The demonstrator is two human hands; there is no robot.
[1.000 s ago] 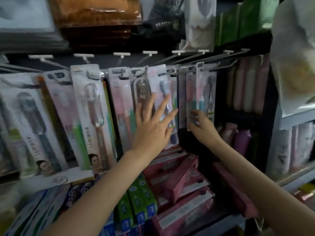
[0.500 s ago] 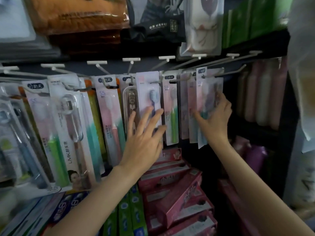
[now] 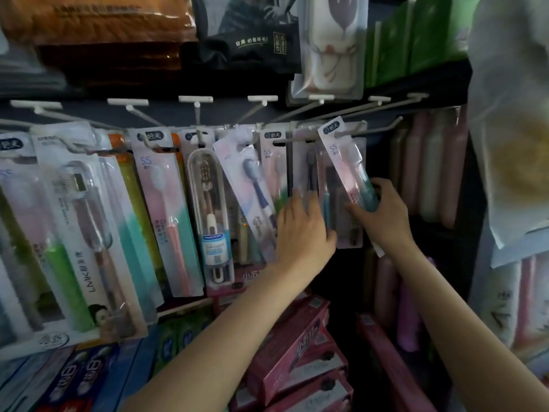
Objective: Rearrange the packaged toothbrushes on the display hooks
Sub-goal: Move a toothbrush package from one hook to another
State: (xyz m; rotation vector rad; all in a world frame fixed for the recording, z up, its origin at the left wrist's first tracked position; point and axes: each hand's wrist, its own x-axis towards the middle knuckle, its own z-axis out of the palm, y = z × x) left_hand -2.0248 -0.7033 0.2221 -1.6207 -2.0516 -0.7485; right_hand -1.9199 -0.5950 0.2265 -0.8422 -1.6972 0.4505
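Packaged toothbrushes hang in a row from white display hooks [image 3: 350, 132]. My right hand [image 3: 383, 212] grips the lower end of a pink and teal toothbrush pack [image 3: 346, 165], which is tilted with its top at a hook on the right. My left hand [image 3: 303, 230] reaches into the hanging packs just left of it, fingers extended against them. A pack with a blue-handled brush [image 3: 249, 191] hangs slanted beside my left hand. A clear-cased brush pack [image 3: 209, 215] hangs straight to its left.
Larger toothbrush packs [image 3: 77, 233] fill the left side. Pink boxes [image 3: 297, 358] and toothpaste cartons [image 3: 89, 376] are stacked below the hooks. Pink bottles [image 3: 430, 171] stand on dark shelves at right. Bagged goods [image 3: 113, 28] sit on the shelf above.
My left hand has moved right, from the blue-handled pack to the packs by my right hand. The right hand now holds the pink and teal pack tilted, its top near a hook.
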